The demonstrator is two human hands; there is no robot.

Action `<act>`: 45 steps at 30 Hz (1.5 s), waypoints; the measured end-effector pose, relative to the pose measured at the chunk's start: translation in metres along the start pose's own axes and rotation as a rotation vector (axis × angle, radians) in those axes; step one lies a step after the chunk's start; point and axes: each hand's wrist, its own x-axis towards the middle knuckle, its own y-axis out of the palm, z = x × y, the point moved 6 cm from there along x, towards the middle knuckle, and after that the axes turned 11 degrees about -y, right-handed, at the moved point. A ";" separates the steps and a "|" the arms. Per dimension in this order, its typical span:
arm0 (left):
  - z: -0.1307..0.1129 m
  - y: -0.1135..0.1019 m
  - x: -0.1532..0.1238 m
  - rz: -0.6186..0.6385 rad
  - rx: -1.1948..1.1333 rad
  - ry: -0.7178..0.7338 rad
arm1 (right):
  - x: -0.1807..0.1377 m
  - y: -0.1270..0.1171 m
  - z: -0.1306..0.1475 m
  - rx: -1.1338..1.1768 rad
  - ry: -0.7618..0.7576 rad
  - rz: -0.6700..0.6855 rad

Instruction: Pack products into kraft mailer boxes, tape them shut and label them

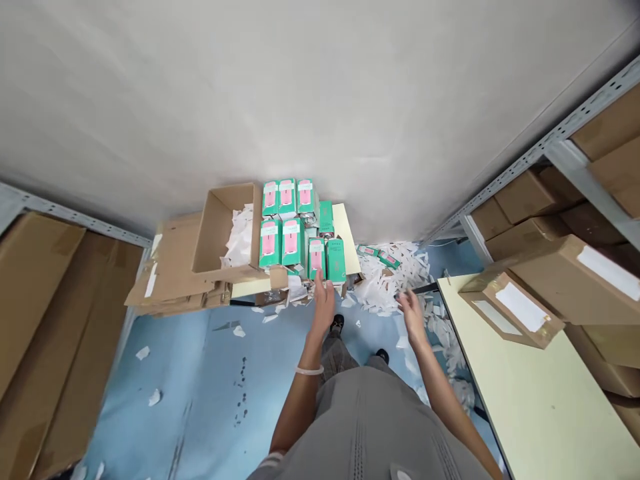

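Note:
My left hand [324, 305], a pale band at its wrist, reaches up to the front of a pink-and-green box [317, 259]. Its fingers are stretched and apart; whether they touch the box I cannot tell. Beside that box stands a plain green box [335, 261], among several similar boxes stacked in two levels or rows on a pale yellow table [346, 233]. My right hand [412, 317] is off to the right above the floor, fingers loosely spread, with nothing clearly held. An open carton [210, 230] with white paper inside stands left of the boxes.
Flattened cardboard [175, 267] lies at the left. Paper scraps [395, 277] and a couple of green boxes [389, 259] lie low at the right. A second table [515, 393] bears a taped carton [513, 310]. Shelves with cartons flank both sides; a wall [320, 93] stands behind.

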 end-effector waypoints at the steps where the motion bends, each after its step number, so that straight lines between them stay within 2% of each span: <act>1: -0.002 -0.008 0.012 0.032 -0.025 -0.004 | 0.007 0.029 0.004 -0.040 -0.025 0.061; 3: 0.000 -0.024 0.033 0.103 -0.062 -0.034 | 0.020 0.089 0.008 -0.130 -0.063 0.179; 6: 0.017 -0.043 0.056 0.192 -0.081 -0.104 | 0.034 0.178 0.006 -0.353 -0.095 0.406; 8: 0.031 -0.052 0.062 0.214 -0.079 -0.140 | 0.042 0.222 -0.001 -0.550 -0.055 0.508; 10: 0.041 -0.058 0.063 0.223 -0.085 -0.165 | 0.049 0.251 -0.006 -0.702 -0.033 0.539; 12: 0.046 -0.062 0.061 0.239 -0.088 -0.196 | 0.057 0.266 -0.008 -0.795 -0.040 0.511; 14: 0.045 -0.063 0.059 0.273 -0.078 -0.230 | 0.064 0.272 -0.009 -0.857 -0.049 0.463; 18: 0.037 -0.065 0.061 0.327 -0.057 -0.262 | 0.071 0.272 -0.014 -0.941 -0.040 0.425; 22: 0.032 -0.069 0.069 0.319 -0.076 -0.236 | 0.075 0.270 -0.012 -0.942 -0.025 0.410; 25: 0.027 -0.078 0.077 0.278 -0.085 -0.202 | 0.077 0.259 -0.005 -0.831 0.031 0.410; 27: 0.022 -0.085 0.084 0.249 -0.083 -0.179 | 0.074 0.245 0.007 -0.673 0.043 0.383; 30: 0.014 -0.085 0.095 0.258 -0.055 -0.160 | 0.063 0.212 0.034 -0.286 0.009 0.300; 32: 0.005 -0.072 0.100 0.321 -0.001 -0.129 | 0.050 0.185 0.051 -0.013 0.033 0.260; 34: -0.010 -0.048 0.098 0.414 0.062 -0.049 | 0.035 0.155 0.065 0.184 0.090 0.230; 37: -0.039 0.007 0.074 0.637 0.136 0.089 | 0.012 0.105 0.081 0.362 0.137 0.138; 42: -0.084 0.103 -0.009 1.036 0.260 0.340 | -0.024 0.021 0.081 0.625 0.190 -0.140; 45: -0.088 0.151 -0.064 1.216 0.384 0.482 | -0.045 -0.032 0.065 0.821 0.187 -0.333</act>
